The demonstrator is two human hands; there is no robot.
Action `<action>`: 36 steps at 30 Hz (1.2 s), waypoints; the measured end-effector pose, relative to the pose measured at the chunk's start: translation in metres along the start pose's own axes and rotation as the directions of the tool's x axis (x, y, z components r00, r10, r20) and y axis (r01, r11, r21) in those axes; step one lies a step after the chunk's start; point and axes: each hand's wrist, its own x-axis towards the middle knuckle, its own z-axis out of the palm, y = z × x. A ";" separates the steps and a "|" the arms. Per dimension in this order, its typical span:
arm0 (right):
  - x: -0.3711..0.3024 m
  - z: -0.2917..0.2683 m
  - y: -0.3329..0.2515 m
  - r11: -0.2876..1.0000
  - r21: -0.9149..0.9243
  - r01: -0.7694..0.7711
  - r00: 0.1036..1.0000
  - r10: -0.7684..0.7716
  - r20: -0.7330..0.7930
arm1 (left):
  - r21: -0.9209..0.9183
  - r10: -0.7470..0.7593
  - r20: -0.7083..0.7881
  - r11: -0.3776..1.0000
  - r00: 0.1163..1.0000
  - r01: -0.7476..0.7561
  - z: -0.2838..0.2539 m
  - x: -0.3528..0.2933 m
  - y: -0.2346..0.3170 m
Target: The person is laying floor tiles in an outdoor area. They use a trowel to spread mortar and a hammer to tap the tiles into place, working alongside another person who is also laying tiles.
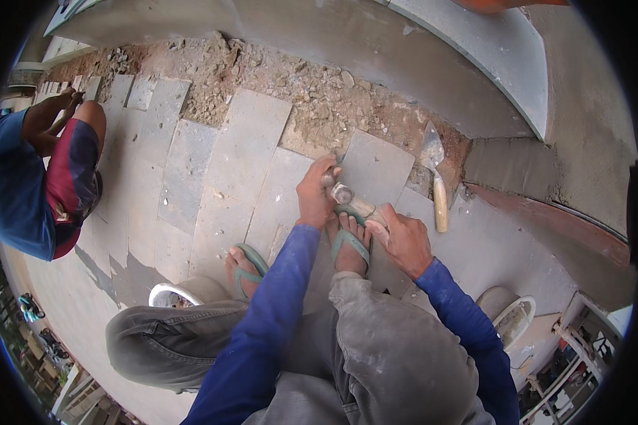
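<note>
My right hand is closed round the wooden handle of a hammer, whose metal head points toward my left hand. My left hand is curled closed beside the hammer head. A grey rounded end shows at its fingers; most of what it grips is hidden. Both hands are above grey stone paving slabs, close to a slab at the edge of the broken ground. To the right of that slab lies a pointing trowel, its blade on the rubble and its wooden handle toward me.
A strip of rubble and soil runs between the slabs and a low concrete wall. Buckets stand behind my feet, one at left and one at right. A co-worker in a blue shirt crouches at far left.
</note>
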 end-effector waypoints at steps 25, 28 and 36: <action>-0.054 0.017 -0.002 0.898 0.412 0.151 0.982 -0.089 -0.166 | -0.168 -0.223 -0.153 0.966 0.963 0.197 -0.031 0.042 0.018; -0.064 0.020 0.001 0.899 0.432 0.073 0.991 -0.017 -0.133 | -0.132 -0.203 -0.092 0.973 0.975 0.190 -0.032 0.036 0.029; -0.063 0.014 -0.005 0.886 0.464 0.013 0.988 0.061 -0.145 | -0.036 -0.069 -0.066 0.997 0.995 0.066 -0.014 0.044 0.020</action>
